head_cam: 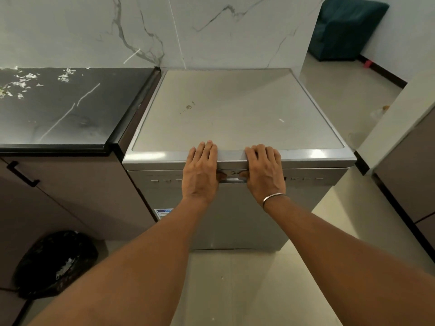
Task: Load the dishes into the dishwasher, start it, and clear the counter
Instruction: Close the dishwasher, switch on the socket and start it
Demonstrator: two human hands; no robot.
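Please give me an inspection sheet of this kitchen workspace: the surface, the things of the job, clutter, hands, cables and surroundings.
Surface: black counter, glossy, with pale streaks.
Job's things: silver dishwasher, door closed, small stains on its top; no dishes in view.
Clutter: pale scraps on the counter's far left part.
Hands: left hand and right hand both grip the dishwasher's top front edge, fingers over the top, thumbs at the door handle; bracelet on the right wrist.
Cables: nothing seen.
Surroundings: marble wall behind; black bag on the floor by the cabinets; teal seat in the far room.
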